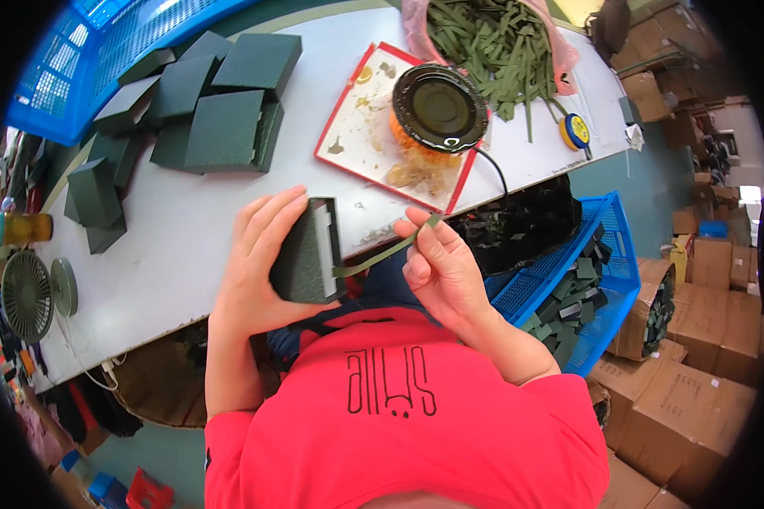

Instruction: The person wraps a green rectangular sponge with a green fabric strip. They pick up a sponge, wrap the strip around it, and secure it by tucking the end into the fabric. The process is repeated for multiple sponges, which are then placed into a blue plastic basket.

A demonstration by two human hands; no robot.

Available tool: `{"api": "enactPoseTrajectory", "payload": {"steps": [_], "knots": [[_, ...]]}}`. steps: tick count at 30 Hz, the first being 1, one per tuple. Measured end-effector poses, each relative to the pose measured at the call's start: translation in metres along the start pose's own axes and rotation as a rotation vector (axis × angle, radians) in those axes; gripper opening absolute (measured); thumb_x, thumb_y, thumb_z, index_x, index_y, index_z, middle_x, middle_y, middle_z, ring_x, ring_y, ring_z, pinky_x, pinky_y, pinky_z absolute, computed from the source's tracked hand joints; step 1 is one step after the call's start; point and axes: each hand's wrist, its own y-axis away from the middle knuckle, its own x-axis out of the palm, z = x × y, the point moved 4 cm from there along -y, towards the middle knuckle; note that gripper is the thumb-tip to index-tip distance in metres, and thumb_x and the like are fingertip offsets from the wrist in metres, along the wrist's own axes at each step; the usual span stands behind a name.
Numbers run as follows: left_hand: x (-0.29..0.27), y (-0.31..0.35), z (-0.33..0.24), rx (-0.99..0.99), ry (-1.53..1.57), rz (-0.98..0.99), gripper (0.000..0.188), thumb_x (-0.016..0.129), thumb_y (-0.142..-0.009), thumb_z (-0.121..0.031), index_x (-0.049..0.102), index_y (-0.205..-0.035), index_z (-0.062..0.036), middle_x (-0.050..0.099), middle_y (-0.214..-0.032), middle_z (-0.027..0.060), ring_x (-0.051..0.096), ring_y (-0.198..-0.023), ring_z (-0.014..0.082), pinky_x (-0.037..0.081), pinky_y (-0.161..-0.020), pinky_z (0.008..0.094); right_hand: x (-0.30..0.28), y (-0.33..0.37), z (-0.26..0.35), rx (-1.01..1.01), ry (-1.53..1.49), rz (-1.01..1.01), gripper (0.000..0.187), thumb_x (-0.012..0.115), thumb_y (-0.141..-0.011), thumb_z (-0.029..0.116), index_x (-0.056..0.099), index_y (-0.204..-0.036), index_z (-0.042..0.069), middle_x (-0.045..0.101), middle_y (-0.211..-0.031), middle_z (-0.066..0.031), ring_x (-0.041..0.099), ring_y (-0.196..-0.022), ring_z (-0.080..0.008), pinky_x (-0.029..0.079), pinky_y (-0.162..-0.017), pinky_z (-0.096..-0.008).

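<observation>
My left hand (pixel 259 259) is wrapped round a dark green box (pixel 301 263), which is tilted so its pale inside edge faces right. A narrow green ribbon strip (pixel 373 260) runs from the box's right side up to my right hand (pixel 440 267). Thumb and forefinger of that hand pinch the strip's free end. Beyond the hands, a round black-topped pot (pixel 440 108) stands on a red-edged white board (pixel 356 127) smeared with yellowish residue. Several more dark green boxes (pixel 225 127) are piled at the far left of the table.
A pink bag (pixel 562 53) of loose green strips (pixel 497 51) lies at the far right, near a yellow-and-blue tape roll (pixel 575 131). Blue crates stand at the far left (pixel 81 93) and right (pixel 615 246). A small fan (pixel 30 293) sits left; cardboard cartons (pixel 688 407) are stacked right.
</observation>
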Motion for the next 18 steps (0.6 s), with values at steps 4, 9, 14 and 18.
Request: {"api": "enactPoseTrajectory", "payload": {"steps": [4,9,14,18], "knots": [[-0.004,0.009,0.004,-0.077,-0.019,-0.018,0.104,0.094,-0.048,-0.022,0.049,-0.140,-0.0021,0.050,-0.145,0.0169,0.046,-0.130,0.0403,0.040,-0.108,0.0486,-0.007,0.000,0.021,-0.198,0.007,-0.066,0.028,0.059,-0.103,0.018,0.061,-0.127,0.004,0.071,-0.111,-0.0121,0.062,-0.069,-0.0077,0.052,-0.061,-0.0217],[-0.010,0.017,0.010,-0.121,-0.075,0.009,0.107,0.093,-0.046,-0.020,0.049,-0.141,-0.0017,0.050,-0.145,0.0168,0.046,-0.129,0.0394,0.040,-0.108,0.0481,-0.012,-0.006,0.042,-0.321,-0.017,-0.152,0.026,0.058,-0.103,0.019,0.060,-0.124,0.003,0.071,-0.104,-0.0113,0.062,-0.070,-0.0080,0.052,-0.061,-0.0218],[-0.011,0.019,0.012,-0.137,-0.114,0.023,0.106,0.093,-0.046,-0.022,0.049,-0.141,-0.0021,0.051,-0.145,0.0155,0.046,-0.129,0.0388,0.040,-0.107,0.0482,-0.015,-0.015,0.052,-0.397,0.032,-0.124,0.021,0.058,-0.103,0.018,0.060,-0.116,0.002,0.070,-0.095,-0.0101,0.062,-0.066,-0.0092,0.051,-0.058,-0.0219],[-0.008,0.015,0.009,-0.134,-0.098,0.044,0.105,0.092,-0.048,-0.024,0.050,-0.141,-0.0026,0.051,-0.144,0.0151,0.046,-0.128,0.0386,0.039,-0.108,0.0482,-0.011,-0.025,0.061,-0.424,0.227,-0.134,0.021,0.061,-0.102,0.020,0.062,-0.108,0.001,0.067,-0.084,-0.0076,0.059,-0.059,-0.0093,0.048,-0.052,-0.0219]]}}
